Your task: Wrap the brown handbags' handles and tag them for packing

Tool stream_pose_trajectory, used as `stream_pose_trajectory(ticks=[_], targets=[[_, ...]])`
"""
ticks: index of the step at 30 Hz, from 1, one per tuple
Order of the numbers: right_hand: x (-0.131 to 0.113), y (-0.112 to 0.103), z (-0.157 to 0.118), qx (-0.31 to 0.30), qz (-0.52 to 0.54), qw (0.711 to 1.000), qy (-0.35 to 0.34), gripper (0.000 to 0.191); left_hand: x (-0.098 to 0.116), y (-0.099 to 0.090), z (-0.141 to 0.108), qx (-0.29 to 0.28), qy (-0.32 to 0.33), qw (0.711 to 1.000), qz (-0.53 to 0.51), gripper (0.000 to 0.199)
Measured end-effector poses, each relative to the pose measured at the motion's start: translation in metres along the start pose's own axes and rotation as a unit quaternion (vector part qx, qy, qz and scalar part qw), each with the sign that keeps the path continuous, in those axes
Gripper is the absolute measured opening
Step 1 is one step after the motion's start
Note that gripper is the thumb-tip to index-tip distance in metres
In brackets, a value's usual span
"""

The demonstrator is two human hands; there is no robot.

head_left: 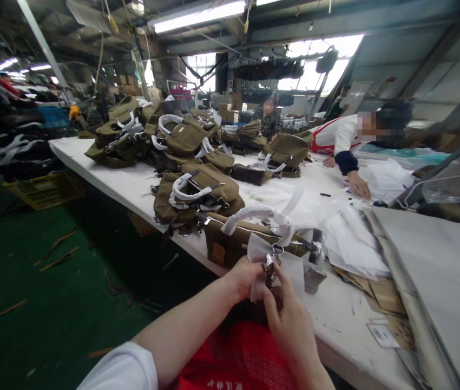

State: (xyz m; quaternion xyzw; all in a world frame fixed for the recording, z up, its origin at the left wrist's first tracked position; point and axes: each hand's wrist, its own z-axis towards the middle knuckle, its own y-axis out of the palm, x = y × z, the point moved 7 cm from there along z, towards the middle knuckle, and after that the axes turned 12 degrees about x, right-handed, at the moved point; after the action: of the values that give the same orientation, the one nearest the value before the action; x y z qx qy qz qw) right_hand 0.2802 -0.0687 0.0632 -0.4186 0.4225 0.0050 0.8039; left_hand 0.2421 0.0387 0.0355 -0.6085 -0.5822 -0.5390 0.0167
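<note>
An olive handbag [230,238] stands at the near edge of the table, its handles [254,212] wrapped in white. From a ring on its front hangs a dark chain with silver metal hardware [269,265]. A sheet of thin white paper [293,266] lies behind the chain, against the bag. My left hand [247,277] is closed on the chain and the paper from the left. On the right side, my right hand [289,311] pinches the chain between thumb and fingers. The innermost fingertips are partly hidden.
More olive bags [197,189] are heaped along the white table [96,157]. Sheets of white paper [347,238] and brown cardboard [386,295] lie to the right. Across the table, a co-worker [347,135] leans over papers. A yellow crate [45,189] sits on the floor at left.
</note>
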Motion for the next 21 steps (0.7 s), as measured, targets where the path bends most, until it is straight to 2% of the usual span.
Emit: stream_pose_trajectory(ticks=[4, 7, 10, 12, 14, 18, 21], targets=[[0.015, -0.017, 0.021, 0.051, 0.028, 0.996, 0.061, 0.044, 0.005, 0.002, -0.002, -0.016, 0.066, 0.994, 0.086, 0.041], [0.023, -0.012, 0.037, 0.063, 0.127, 0.985, 0.097, 0.046, 0.008, -0.001, -0.002, -0.001, 0.131, 0.977, 0.167, 0.034], [0.028, -0.002, 0.047, 0.055, 0.255, 0.955, 0.139, 0.055, 0.008, -0.005, -0.001, 0.0, 0.162, 0.96, 0.227, 0.027], [0.031, 0.001, 0.051, 0.027, 0.319, 0.933, 0.162, 0.058, 0.007, -0.009, 0.002, -0.008, 0.142, 0.964, 0.223, 0.027], [0.035, 0.001, 0.053, 0.004, 0.34, 0.925, 0.17, 0.056, 0.007, -0.014, 0.006, -0.011, 0.095, 0.979, 0.18, 0.03], [0.053, -0.006, 0.054, 0.03, 0.306, 0.935, 0.176, 0.054, 0.006, -0.018, 0.01, -0.018, 0.006, 0.994, 0.103, 0.038], [0.061, -0.004, 0.05, 0.043, 0.292, 0.94, 0.171, 0.053, 0.005, -0.016, 0.008, -0.029, -0.009, 0.996, 0.084, 0.04]])
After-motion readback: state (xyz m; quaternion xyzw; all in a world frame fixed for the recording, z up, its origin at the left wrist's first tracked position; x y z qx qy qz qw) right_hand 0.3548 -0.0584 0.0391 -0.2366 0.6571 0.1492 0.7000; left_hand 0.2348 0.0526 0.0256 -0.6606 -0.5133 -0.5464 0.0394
